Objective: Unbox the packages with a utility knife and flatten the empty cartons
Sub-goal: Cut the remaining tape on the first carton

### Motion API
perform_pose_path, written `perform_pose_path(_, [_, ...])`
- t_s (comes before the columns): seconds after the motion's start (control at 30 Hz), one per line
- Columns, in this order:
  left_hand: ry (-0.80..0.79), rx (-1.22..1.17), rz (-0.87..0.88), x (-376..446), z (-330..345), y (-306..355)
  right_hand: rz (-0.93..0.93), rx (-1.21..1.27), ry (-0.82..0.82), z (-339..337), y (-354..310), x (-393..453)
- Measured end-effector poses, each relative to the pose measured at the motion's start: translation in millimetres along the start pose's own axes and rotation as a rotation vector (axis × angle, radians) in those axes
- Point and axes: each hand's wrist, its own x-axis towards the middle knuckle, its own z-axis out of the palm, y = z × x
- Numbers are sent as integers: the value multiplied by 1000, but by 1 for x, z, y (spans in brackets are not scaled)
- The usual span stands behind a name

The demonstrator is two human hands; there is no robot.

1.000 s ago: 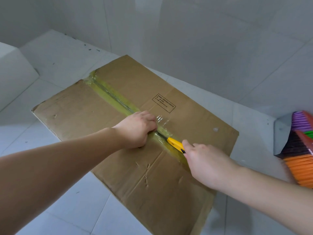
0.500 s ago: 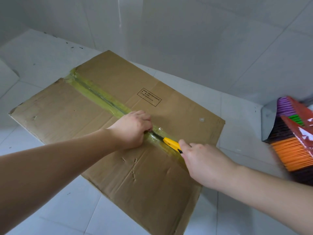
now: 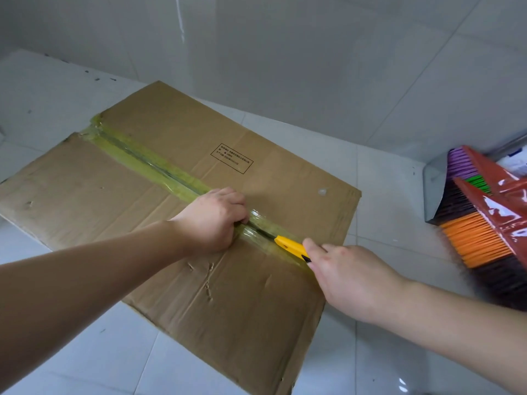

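The flattened brown cardboard carton (image 3: 176, 223) lies on the white tiled floor (image 3: 94, 352), close to the grey tiled wall (image 3: 313, 67). A strip of yellowish clear packing tape (image 3: 148, 162) runs along its middle seam from the far left edge toward the near right. A small black printed label box (image 3: 231, 158) sits on the panel beyond the tape. The left hand (image 3: 212, 220) rests on the seam with its fingers curled, knuckles pressed to the tape; I cannot tell whether it pinches anything. The right hand (image 3: 350, 280) grips a yellow utility knife (image 3: 292, 248), whose tip lies on the taped seam just beside the left hand. At the right edge, several brooms with orange, purple and green bristles (image 3: 479, 238) lean by a grey metal dustpan (image 3: 435, 189).
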Motion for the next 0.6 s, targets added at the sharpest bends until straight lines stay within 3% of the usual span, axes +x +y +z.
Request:
perform_pose_path(0.2, [-18,-5,20,4,3,7,-14,-133,10,1,6,-17])
perform_pose_path(0.6, [-35,-36,34,8,6,19,-14,-98,58,-3,9,-25])
